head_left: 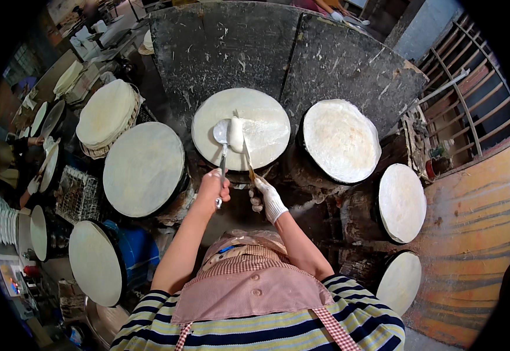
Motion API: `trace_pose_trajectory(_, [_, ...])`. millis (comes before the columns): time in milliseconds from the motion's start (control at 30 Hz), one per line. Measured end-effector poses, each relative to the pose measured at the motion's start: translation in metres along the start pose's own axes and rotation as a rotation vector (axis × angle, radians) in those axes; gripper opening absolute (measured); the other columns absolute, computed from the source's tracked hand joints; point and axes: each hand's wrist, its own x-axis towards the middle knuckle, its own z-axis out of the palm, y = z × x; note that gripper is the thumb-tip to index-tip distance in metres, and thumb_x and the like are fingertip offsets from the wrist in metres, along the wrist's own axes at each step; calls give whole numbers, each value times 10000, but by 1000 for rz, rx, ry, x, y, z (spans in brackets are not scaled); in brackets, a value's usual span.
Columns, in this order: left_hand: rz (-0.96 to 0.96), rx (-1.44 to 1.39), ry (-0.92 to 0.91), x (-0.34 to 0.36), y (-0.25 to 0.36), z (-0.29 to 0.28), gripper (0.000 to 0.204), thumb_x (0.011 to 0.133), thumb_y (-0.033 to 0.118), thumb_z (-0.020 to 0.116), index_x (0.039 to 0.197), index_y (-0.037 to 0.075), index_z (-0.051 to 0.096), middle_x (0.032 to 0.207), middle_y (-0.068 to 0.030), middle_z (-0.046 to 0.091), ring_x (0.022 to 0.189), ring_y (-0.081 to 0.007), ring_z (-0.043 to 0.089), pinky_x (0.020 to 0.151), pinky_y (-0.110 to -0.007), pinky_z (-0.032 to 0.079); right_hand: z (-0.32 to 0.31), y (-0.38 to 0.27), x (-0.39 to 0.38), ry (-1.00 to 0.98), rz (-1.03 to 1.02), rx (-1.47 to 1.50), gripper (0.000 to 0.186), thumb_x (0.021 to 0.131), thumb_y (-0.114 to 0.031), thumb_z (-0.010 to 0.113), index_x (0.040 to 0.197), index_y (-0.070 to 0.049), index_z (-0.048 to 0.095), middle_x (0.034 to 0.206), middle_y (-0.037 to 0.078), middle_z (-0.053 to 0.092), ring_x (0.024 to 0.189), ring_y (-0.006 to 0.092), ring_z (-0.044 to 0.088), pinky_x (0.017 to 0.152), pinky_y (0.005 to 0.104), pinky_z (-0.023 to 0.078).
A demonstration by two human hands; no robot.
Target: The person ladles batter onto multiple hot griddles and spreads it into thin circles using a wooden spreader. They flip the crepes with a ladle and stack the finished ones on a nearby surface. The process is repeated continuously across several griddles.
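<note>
The middle griddle (pixel 241 128), a round pale disc coated with a thin batter sheet, is the landmark I steer by; it sits straight ahead of me at the foot of the dark stone backing (pixel 284 52). I judge the step in hand to be the spreading or folding of the sheet, with a white lump of dough or rolled sheet (pixel 236 133) lying on the disc left of its centre. To the left of the middle griddle lies a bare grey griddle (pixel 143 168), and beyond that a stack of finished sheets on a basket (pixel 106 116); to the right sits a griddle with a cooked, flaky sheet (pixel 341 139), with smaller discs curving round further right and below. My left hand (pixel 213 188), bare, is clenched round the handle of a metal ladle (pixel 222 146) whose bowl rests on the disc just left of the lump; its long axis runs near vertical in the picture, bowl pointing away from me. My right hand (pixel 268 199), in a white glove, grips a thin scraper (pixel 247 157), its axis tilted slightly, tip toward the lump and touching or nearly touching it. The next move, as I judge it, calls for a light, even sweep without tearing the sheet.
</note>
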Motion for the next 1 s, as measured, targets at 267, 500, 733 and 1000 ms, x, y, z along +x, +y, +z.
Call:
trace_pose_trajectory(267, [-18,-971,-908,-3,17,-37,408,925,111,252,1304,-39,233,589,-29,330,316,-60,296,285,-196,259,-20,-43,17,343,-411,-473,395,871,-255,491,1222,-75,469,757,63,563,546,135,501,462,271,399])
trace_pose_trajectory(500, [194,-149,-384,-11,72,-44,372,942,205,294,1237,-12,361,575,10,338,338,-38,284,296,-195,259,-22,-6,17,415,-606,-1152,371,814,-226,523,1141,-51,533,1041,175,589,986,314,556,858,342,428])
trace_pose_trajectory(733, [99,165,-206,-49,73,-30,304,930,219,351,1132,15,454,535,24,356,331,-42,262,297,-207,258,-25,-15,-26,600,-404,-463,382,869,-218,507,1220,-69,475,708,43,557,510,116,507,469,237,431])
trace_pose_trajectory(1000, [6,-199,-412,-70,48,-3,333,939,176,274,1191,3,406,591,30,332,340,-15,259,295,-171,218,-28,-2,-55,412,-298,-375,371,876,-205,497,1223,-75,471,606,-10,459,394,58,369,340,199,316])
